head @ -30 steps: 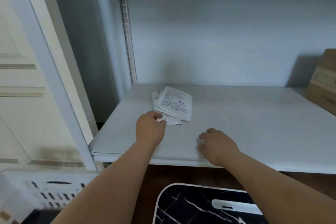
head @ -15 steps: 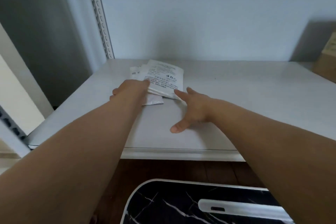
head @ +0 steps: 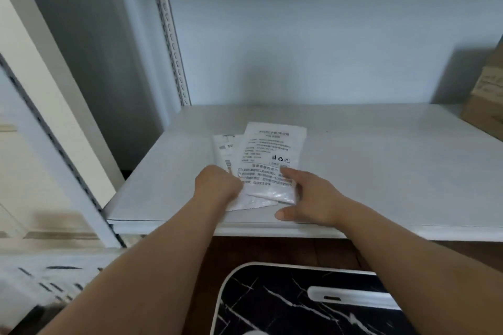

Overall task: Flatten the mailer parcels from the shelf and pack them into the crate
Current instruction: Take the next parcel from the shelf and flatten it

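Note:
Two white mailer parcels lie overlapped on the white shelf [head: 381, 171]. The top mailer [head: 272, 152] has black print; the lower mailer [head: 224, 148] peeks out at its left. My left hand [head: 217, 187] grips the near left edge of the stack with curled fingers. My right hand [head: 313, 196] lies with straight fingers on the top mailer's near right corner, thumb on the shelf. The white slotted crate [head: 40, 283] shows blurred at the lower left.
A brown cardboard box [head: 487, 95] stands on the shelf's far right. A perforated white upright [head: 168, 32] rises at the shelf's back left, another post [head: 54, 149] at the front left. A black marbled surface [head: 285, 304] lies below the shelf.
Both hands reached forward from the shelf's front edge to the mailers. My left hand closed on the stack's edge and the right hand's fingers slid onto the top mailer.

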### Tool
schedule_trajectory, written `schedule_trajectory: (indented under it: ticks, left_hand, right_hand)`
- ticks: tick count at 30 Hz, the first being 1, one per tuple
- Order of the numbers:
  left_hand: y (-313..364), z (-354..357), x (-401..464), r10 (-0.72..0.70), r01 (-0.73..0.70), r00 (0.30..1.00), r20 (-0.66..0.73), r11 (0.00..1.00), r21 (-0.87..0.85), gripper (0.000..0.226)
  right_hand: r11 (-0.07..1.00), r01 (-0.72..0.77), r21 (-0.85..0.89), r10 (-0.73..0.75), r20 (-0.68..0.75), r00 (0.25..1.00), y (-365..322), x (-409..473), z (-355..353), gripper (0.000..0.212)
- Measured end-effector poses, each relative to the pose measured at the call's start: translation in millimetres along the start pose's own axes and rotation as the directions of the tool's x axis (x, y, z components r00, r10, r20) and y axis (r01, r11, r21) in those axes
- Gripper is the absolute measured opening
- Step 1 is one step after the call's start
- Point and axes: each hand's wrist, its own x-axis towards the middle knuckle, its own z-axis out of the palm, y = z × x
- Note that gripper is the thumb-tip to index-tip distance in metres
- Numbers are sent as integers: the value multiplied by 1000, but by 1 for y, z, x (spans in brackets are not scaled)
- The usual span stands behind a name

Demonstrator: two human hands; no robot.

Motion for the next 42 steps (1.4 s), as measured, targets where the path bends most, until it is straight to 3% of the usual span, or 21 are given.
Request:
schedule_trajectory:
  ticks: [3,5,7,9,11,13,15,19,21,23,25,27,29,32,34,36,39,42]
  left_hand:
    - [-7,-9,-51,25,-25,997,67,1000,-9,27]
    - [-16,-12,-91,49,-57,988,143,997,53,28]
    - [-29,-10,-132,74,-85,976,204,995,48,21]
    - [-46,-9,-175,56,-35,965,257,996,-85,19]
    - [-66,-8,-212,11,54,953,304,977,-205,38]
    - [-89,-2,-234,-25,104,934,356,973,-204,47]
    - [-109,2,-252,-99,162,914,394,978,-130,38]
    - [-144,15,-275,-265,285,843,469,958,28,40]
    - [-146,23,-281,-359,346,836,415,932,111,57]
    - [-141,27,-281,-383,323,896,225,909,263,63]
    - [-125,28,-286,-198,184,980,9,926,329,52]
    - [-103,36,-293,34,-23,996,-84,990,139,44]
    - [-84,53,-302,127,-129,992,-22,981,-143,42]
    - [-63,86,-319,98,-23,973,209,942,-334,57]
    - [-58,113,-329,92,-53,969,229,984,-169,62]
    - [-60,130,-339,205,-218,968,143,972,89,49]
    - [-66,156,-345,501,-496,863,62,821,283,31]
    - [-73,178,-343,625,-648,757,188,683,337,47]
  right_hand:
    - [901,-14,433,60,-93,994,-3,-46,3,70]
    - [850,-44,525,150,-160,976,-6,-83,5,64]
    - [843,-76,533,231,-231,945,-5,-123,11,72]
    - [841,-149,521,331,-276,903,-1,-162,21,80]
    - [816,-243,525,421,-251,872,6,-197,32,84]
    - [769,-344,538,508,-189,840,18,-220,47,61]
    - [716,-434,547,584,-130,801,28,-238,64,29]
    - [710,-543,449,647,-111,754,42,-260,95,13]
    - [683,-542,490,664,-107,740,50,-263,98,12]
    - [583,-485,652,687,-77,722,59,-264,93,11]
    - [529,-415,740,696,-98,711,66,-267,82,7]
    - [556,-386,736,676,-129,726,71,-270,69,5]
    - [597,-384,704,655,-151,741,78,-274,60,5]
    - [736,-455,501,625,-247,741,96,-284,57,3]
    - [807,-495,321,582,-298,756,106,-296,57,11]
    - [863,-499,80,488,-387,782,117,-305,58,28]
    - [885,-422,-196,293,-468,833,139,-311,64,50]
    - [879,-280,-385,137,-360,923,150,-307,80,71]
